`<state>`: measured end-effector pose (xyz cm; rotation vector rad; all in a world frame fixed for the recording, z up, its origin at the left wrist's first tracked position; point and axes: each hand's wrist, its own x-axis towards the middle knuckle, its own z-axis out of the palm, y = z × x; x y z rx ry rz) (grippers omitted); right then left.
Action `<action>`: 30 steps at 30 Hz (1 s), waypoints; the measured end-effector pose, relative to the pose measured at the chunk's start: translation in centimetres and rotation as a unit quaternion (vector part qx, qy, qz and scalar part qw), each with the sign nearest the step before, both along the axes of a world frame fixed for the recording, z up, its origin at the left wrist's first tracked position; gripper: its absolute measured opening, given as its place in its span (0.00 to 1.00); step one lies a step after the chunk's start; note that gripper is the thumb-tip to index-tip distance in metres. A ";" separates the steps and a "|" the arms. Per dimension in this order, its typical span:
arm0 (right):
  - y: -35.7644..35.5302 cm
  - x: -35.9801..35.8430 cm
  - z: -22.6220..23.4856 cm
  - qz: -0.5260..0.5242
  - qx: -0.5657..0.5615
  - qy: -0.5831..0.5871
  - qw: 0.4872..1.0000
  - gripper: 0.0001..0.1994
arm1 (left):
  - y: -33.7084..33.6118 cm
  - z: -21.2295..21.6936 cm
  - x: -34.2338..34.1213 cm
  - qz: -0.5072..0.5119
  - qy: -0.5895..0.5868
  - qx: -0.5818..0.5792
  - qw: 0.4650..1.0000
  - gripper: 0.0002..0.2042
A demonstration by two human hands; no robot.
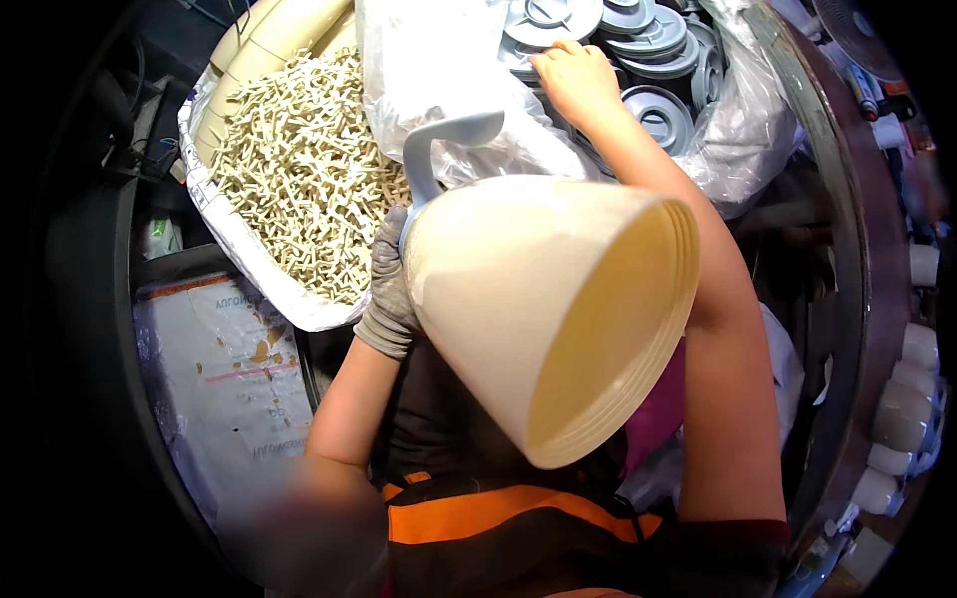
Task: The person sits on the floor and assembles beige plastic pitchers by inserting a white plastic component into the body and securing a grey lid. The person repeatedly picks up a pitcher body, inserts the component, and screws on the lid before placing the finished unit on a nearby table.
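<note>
Half behind the cream vessel point(498, 289), left hand point(390, 274) clasps it; right hand's point(580, 85) grip unclear.

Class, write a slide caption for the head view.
Gloved left hand holds a cream jug with a grey handle while the bare right hand reaches grey lids.

Single head-worn fisheye view, looking steeply down, close above the person's hands point(578, 84)
</note>
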<state>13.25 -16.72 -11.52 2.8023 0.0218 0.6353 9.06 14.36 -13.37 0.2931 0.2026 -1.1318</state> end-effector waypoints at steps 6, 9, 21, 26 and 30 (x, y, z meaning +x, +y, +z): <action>-1.5 -5.9 -0.2 0.049 0.153 -0.079 0.984 0.08 | -0.6 0.4 0.0 0.098 -0.170 0.121 0.973 0.27; 1.5 -14.5 4.9 -0.103 0.468 -0.178 0.860 0.08 | -1.2 0.2 -0.5 0.108 -0.065 0.051 0.991 0.26; 14.3 -30.9 6.6 -0.059 0.524 -0.344 0.777 0.10 | -2.7 0.3 -6.6 0.123 -0.111 0.131 0.977 0.23; 15.3 -34.2 6.7 0.003 0.520 -0.313 0.795 0.11 | -1.7 0.9 -7.8 0.096 -0.092 0.160 0.978 0.21; 15.6 -35.5 7.1 0.066 0.483 -0.298 0.821 0.10 | -1.1 1.4 -8.2 0.056 -0.099 0.173 0.978 0.20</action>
